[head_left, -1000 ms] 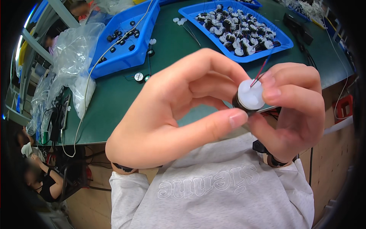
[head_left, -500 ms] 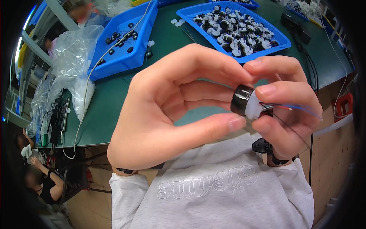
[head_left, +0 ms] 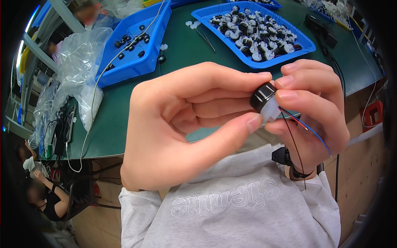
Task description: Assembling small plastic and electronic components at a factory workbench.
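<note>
Black-cased round part [head_left: 261,96], white cap [head_left: 271,110] on one end: held up between both hands, over the near side of the green bench [head_left: 109,128]. Casing tilted; cap faces right and near. Left hand [head_left: 159,128]: fingers curled into a ring, index and thumb pinching the casing's edge (remaining fingers partly hidden behind). Right hand [head_left: 320,103]: fingers bent, pinching at the cap end, thumb on the near side. Black, red and blue wires [head_left: 295,117] trail from the cap past the right thumb. Far left: blue tray [head_left: 124,75], few black parts. Far right: second blue tray [head_left: 264,64], heaped with black-and-white parts.
</note>
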Tool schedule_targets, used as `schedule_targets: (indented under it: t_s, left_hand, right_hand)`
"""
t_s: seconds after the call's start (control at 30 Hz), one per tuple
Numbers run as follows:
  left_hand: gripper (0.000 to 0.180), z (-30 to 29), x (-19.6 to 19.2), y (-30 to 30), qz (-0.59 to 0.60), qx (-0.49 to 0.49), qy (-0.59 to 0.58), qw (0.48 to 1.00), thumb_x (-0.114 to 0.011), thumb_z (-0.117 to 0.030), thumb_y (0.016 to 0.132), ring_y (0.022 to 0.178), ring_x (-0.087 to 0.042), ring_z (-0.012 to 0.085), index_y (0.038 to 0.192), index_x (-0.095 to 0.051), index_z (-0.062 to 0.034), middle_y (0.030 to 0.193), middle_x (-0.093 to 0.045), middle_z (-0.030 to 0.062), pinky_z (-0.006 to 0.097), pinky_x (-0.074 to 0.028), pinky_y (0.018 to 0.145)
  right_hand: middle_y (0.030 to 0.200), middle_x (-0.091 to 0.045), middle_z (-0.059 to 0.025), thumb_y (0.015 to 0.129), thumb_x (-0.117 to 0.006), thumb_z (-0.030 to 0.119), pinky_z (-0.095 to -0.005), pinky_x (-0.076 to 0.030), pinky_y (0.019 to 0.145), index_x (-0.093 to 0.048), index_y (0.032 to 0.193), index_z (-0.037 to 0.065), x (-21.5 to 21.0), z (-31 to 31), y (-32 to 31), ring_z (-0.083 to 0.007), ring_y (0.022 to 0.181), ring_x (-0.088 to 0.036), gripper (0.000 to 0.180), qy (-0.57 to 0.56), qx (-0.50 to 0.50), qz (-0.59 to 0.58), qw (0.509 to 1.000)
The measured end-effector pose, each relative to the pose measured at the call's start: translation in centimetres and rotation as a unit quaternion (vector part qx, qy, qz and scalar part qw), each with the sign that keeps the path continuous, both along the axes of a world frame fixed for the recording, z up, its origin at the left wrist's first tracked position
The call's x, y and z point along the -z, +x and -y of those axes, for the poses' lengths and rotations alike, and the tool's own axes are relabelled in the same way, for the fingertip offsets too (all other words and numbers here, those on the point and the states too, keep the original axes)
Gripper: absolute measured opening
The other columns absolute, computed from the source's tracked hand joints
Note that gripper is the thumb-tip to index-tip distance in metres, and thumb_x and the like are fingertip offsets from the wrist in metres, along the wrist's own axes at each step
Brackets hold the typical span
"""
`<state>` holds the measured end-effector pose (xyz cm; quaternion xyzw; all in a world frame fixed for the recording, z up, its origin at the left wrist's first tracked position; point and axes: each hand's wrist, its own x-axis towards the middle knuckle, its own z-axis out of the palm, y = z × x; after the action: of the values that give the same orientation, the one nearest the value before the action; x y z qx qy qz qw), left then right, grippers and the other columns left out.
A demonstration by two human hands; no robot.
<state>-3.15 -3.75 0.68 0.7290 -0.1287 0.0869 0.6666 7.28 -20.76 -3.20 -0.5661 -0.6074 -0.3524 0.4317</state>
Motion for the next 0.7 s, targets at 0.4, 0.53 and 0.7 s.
schedule_targets:
  t_s: [0.4, 0.53, 0.7]
  left_hand:
    - [0.041, -0.4, 0.8, 0.9, 0.090, 0.081, 0.024, 0.992, -0.055, 0.007, 0.080, 0.103, -0.059, 0.0280, 0.118, -0.042, 0.0161, 0.108, -0.058, 0.0272, 0.035, -0.049, 0.089]
    - [0.040, -0.6, 0.9, 1.4, 0.110, 0.114, 0.011, 0.987, -0.055, 0.006, 0.080, 0.103, -0.059, 0.0325, 0.116, -0.042, 0.0169, 0.106, -0.057, 0.0299, 0.040, -0.048, 0.090]
    - [0.042, -0.1, 1.3, 1.5, 0.117, 0.129, -0.017, 0.985, -0.055, 0.007, 0.079, 0.106, -0.056, 0.0389, 0.117, -0.040, 0.0171, 0.109, -0.054, 0.0335, 0.046, -0.045, 0.093]
  right_hand:
    - [0.103, -0.053, -0.0201, 0.068, -0.071, 0.011, -0.0384, -0.046, 0.077, -0.059, 0.098, 0.007, 1.0, -0.3, 0.0, -0.0290, 0.093, -0.051, 0.033, 0.029, -0.014, -0.013, 0.999]
    - [0.114, -0.045, -0.0229, 0.070, -0.065, 0.014, -0.0385, -0.040, 0.087, -0.055, 0.105, 0.005, 1.7, 0.7, 1.0, -0.0286, 0.105, -0.046, 0.037, 0.031, -0.162, -0.128, 0.978]
    - [0.120, -0.043, -0.0306, 0.078, -0.066, 0.038, -0.0395, -0.042, 0.093, -0.043, 0.119, -0.011, 1.6, -0.3, 1.3, -0.0329, 0.110, -0.050, 0.068, 0.019, -0.307, -0.211, 0.928]
